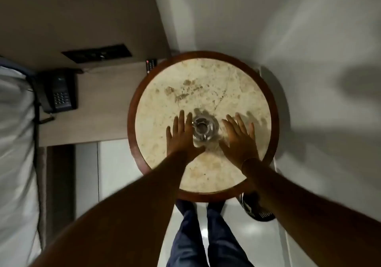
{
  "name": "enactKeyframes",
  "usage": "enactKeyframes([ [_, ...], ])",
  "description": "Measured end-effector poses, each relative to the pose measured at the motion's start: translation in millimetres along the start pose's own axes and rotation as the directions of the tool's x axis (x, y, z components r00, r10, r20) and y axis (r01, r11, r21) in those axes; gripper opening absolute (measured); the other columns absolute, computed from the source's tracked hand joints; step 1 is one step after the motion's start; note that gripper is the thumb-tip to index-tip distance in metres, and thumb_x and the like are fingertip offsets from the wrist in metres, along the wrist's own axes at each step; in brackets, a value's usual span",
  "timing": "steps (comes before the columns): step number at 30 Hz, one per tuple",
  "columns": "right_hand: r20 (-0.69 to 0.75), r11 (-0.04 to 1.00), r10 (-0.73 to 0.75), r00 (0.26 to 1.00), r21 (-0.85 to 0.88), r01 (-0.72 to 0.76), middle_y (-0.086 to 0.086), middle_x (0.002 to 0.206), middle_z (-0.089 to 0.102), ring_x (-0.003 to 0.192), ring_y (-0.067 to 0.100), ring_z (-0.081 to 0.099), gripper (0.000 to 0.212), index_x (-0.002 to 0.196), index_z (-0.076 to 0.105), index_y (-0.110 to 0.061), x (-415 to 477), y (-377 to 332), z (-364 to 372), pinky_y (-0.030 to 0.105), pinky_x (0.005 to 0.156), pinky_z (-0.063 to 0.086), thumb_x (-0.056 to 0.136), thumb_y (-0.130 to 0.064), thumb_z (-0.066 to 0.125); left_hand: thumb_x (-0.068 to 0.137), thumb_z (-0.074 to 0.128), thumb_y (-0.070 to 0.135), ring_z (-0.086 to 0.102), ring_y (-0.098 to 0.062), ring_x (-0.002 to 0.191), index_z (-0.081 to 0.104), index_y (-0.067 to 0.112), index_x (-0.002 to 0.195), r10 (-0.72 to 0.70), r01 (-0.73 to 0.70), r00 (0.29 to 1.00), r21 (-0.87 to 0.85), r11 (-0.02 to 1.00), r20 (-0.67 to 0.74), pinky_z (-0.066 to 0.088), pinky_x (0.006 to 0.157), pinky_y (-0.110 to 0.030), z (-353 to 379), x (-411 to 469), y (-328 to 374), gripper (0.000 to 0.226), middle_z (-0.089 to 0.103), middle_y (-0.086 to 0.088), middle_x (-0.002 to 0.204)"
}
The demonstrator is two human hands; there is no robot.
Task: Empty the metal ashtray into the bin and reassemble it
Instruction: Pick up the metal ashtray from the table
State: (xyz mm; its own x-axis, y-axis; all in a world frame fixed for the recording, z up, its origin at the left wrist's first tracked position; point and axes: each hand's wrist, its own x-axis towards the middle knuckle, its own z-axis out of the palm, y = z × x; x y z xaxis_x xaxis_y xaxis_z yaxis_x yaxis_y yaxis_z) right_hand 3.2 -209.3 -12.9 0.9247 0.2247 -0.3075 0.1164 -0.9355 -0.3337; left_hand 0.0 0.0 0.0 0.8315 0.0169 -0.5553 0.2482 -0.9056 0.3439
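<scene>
A small round metal ashtray (pixel 204 128) stands near the middle of a round marble-topped table (pixel 206 77) with a dark wooden rim. My left hand (pixel 182 138) lies flat, fingers spread, just left of the ashtray, its thumb curving under the ashtray's near side. My right hand (pixel 239 138) is spread flat a little to the right of the ashtray, apart from it. Neither hand holds anything. No bin is visible in the head view.
A wooden bedside shelf (pixel 99 106) to the left carries a black telephone (pixel 59 91) and a remote control (pixel 151 65). A bed (pixel 14 143) runs along the far left. White walls stand behind the table. My legs (pixel 202 235) and a dark shoe (pixel 257 209) are under the table's near edge.
</scene>
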Motion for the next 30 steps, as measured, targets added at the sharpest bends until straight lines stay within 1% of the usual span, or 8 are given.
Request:
enactKeyframes([
  [4, 0.008, 0.998, 0.025, 1.0, -0.049, -0.025, 0.006, 0.176, 0.032, 0.167, 0.028, 0.016, 0.073, 0.163, 0.041, -0.017, 13.4, -0.7, 13.6, 0.067, 0.13, 0.009, 0.102, -0.057, 0.035, 0.074, 0.092, 0.058, -0.017, -0.037, 0.166, -0.025, 0.037, 0.167, -0.01, 0.01, 1.0, 0.005, 1.0, 0.017, 0.001, 0.123, -0.077, 12.8, 34.4, 13.0, 0.151, -0.039, -0.002, 0.174],
  [8, -0.077, 0.995, 0.093, 0.993, -0.02, -0.095, 0.007, 0.173, 0.039, 0.166, 0.028, 0.021, 0.062, 0.157, 0.048, -0.017, 12.8, 2.2, 25.0, 0.066, 0.13, 0.011, 0.103, -0.047, 0.048, 0.078, 0.093, 0.049, 0.004, -0.036, 0.167, -0.014, 0.035, 0.169, 0.046, -0.051, 0.998, 0.115, 0.992, 0.05, 0.02, 0.122, -0.082, 30.2, 43.3, 21.1, 0.142, -0.013, -0.002, 0.182],
  [12, -0.226, 0.988, 0.155, 0.962, 0.041, -0.149, 0.007, 0.159, 0.059, 0.161, 0.028, 0.036, 0.04, 0.135, 0.069, -0.016, -1.8, -2.7, 34.4, 0.064, 0.13, 0.01, 0.101, -0.034, 0.059, 0.078, 0.091, 0.046, 0.023, -0.033, 0.16, 0.013, 0.028, 0.169, 0.028, -0.025, 1.0, 0.151, 0.988, -0.014, 0.035, 0.121, -0.069, 41.7, 39.3, 14.0, 0.122, 0.02, -0.005, 0.175],
  [14, -0.334, 0.989, 0.145, 0.931, 0.056, -0.134, 0.007, 0.146, 0.069, 0.156, 0.029, 0.045, 0.029, 0.121, 0.075, -0.014, -10.2, 0.4, 18.2, 0.063, 0.13, 0.01, 0.098, -0.027, 0.062, 0.078, 0.09, 0.045, 0.035, -0.035, 0.151, 0.023, 0.021, 0.166, 0.042, -0.032, 0.996, 0.12, 0.992, -0.081, 0.048, 0.113, -0.058, 33.3, 28.1, 23.7, 0.114, 0.031, -0.008, 0.167],
  [17, -0.348, 0.972, 0.228, 0.909, 0.135, -0.192, 0.003, 0.133, 0.075, 0.152, 0.027, 0.05, 0.021, 0.109, 0.076, -0.015, -13.0, 11.1, 19.6, 0.058, 0.131, 0.007, 0.095, -0.024, 0.063, 0.076, 0.091, 0.039, 0.041, -0.036, 0.142, 0.026, 0.018, 0.165, 0.007, -0.002, 0.997, 0.069, 0.998, -0.081, 0.059, 0.099, -0.046, 34.0, 16.5, 27.9, 0.112, 0.037, -0.01, 0.16],
  [19, -0.3, 0.945, 0.311, 0.902, 0.197, -0.26, -0.001, 0.133, 0.075, 0.153, 0.023, 0.048, 0.021, 0.107, 0.076, -0.019, -14.1, 10.7, 16.9, 0.055, 0.132, 0.004, 0.096, -0.028, 0.061, 0.076, 0.092, 0.036, 0.04, -0.035, 0.143, 0.024, 0.018, 0.167, -0.006, 0.008, 0.999, 0.034, 0.999, -0.052, 0.058, 0.101, -0.045, 29.3, 7.3, 27.1, 0.116, 0.036, -0.01, 0.161],
  [25, -0.345, 0.98, 0.194, 0.918, 0.117, -0.163, 0.002, 0.15, 0.068, 0.16, 0.026, 0.038, 0.023, 0.112, 0.077, -0.02, 10.9, -46.9, -108.3, 0.041, 0.129, -0.019, 0.102, -0.034, 0.062, 0.078, 0.089, 0.042, 0.039, -0.035, 0.146, 0.02, 0.02, 0.17, 0.131, -0.111, 0.972, 0.108, 0.988, -0.195, 0.055, 0.105, -0.046, -106.4, -27.0, 54.9, 0.117, 0.033, -0.008, 0.165],
  [30, -0.468, 0.994, 0.097, 0.879, 0.098, -0.057, 0.007, 0.155, 0.064, 0.16, 0.031, 0.038, 0.032, 0.125, 0.077, -0.015, 29.1, -109.7, -238.3, 0.06, 0.132, 0.004, 0.101, -0.033, 0.067, 0.075, 0.087, 0.045, 0.037, -0.036, 0.146, 0.02, 0.022, 0.17, 0.217, -0.18, 0.929, 0.147, 0.973, -0.301, 0.049, 0.113, -0.047, -236.3, -68.1, 91.8, 0.118, 0.034, -0.008, 0.165],
])
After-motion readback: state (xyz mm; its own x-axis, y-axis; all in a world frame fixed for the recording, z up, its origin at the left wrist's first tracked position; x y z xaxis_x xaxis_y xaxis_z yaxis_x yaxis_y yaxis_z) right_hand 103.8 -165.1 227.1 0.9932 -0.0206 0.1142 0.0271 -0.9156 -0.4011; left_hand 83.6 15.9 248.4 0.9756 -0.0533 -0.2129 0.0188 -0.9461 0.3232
